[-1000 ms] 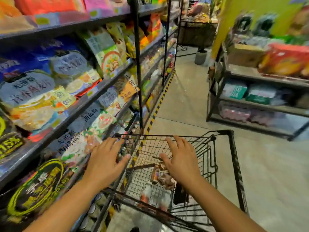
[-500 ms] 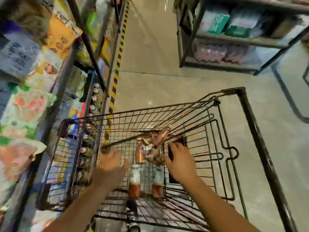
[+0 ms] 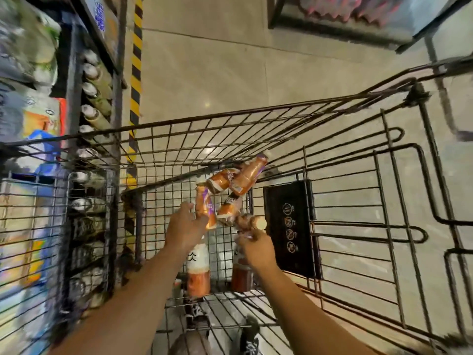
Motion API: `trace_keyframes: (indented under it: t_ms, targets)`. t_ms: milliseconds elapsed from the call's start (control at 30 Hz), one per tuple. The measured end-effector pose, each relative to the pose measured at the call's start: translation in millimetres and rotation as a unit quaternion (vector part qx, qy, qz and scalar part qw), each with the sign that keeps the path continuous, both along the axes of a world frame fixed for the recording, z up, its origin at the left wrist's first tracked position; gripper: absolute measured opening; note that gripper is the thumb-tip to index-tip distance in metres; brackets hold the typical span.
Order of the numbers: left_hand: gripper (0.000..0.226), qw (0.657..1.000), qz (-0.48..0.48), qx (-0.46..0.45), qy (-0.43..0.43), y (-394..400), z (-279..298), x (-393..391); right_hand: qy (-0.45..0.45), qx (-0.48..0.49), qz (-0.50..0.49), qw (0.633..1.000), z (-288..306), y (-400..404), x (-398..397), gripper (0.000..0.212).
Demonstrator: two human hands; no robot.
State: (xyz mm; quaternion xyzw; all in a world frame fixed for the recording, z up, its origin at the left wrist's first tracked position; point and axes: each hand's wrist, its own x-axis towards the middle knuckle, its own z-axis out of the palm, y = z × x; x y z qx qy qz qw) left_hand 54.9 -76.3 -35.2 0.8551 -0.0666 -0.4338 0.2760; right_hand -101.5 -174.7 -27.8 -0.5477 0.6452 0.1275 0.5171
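Note:
I look down into a black wire shopping cart [image 3: 256, 116]. Several orange drink bottles [image 3: 238, 180] lie in a heap on its mesh floor. My left hand [image 3: 183, 228] has thumb and fingers around the lower end of one orange bottle [image 3: 204, 207]. To the right of it, my right hand [image 3: 256, 245] grips another bottle [image 3: 252, 222] by its end, fingers curled over it. Two upright bottles with white labels [image 3: 197, 269] stand below my hands, partly hidden by my wrists.
A black sign panel [image 3: 289, 226] hangs on the cart's inner right side. A shelf rack with rows of bottles [image 3: 92, 98] and snack bags stands close on the left, behind yellow-black floor tape [image 3: 135, 73]. Another shelf unit [image 3: 358, 16] is across the tiled aisle.
The view has tilted down from the shelves into the cart. Both hands have gone from the cart's rim down to the heap of orange bottles and taken hold of them.

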Motion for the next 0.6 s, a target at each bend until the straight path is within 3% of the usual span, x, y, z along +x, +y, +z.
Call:
trace_keyframes:
  t_ms: [100, 233, 367, 467, 600]
  targets:
    - [0.026, 1.000, 0.021, -0.002, -0.013, -14.3, -29.5, 1.8, 0.000, 0.010, -0.113, 0.994, -34.2, 0.9, 1.9, 0.011]
    - [0.050, 0.996, -0.017, 0.046, -0.068, -33.3, -52.4, 2.7, -0.023, 0.004, -0.250, 0.968, -56.0, 0.4, 14.5, 0.036]
    - [0.071, 0.994, -0.022, 0.071, -0.081, -42.2, -70.3, 0.9, -0.054, 0.008, -0.377, 0.925, -64.8, -5.2, 32.9, 0.043]
    - [0.076, 0.993, -0.034, 0.079, -0.085, -43.7, -78.3, 3.4, -0.054, -0.026, -0.412, 0.909, -68.1, -3.8, 41.9, 0.034]
    - [0.054, 0.993, -0.017, 0.051, -0.107, -32.7, -75.5, 5.9, -0.052, -0.039, -0.414, 0.908, -67.5, 2.3, 35.2, 0.029]
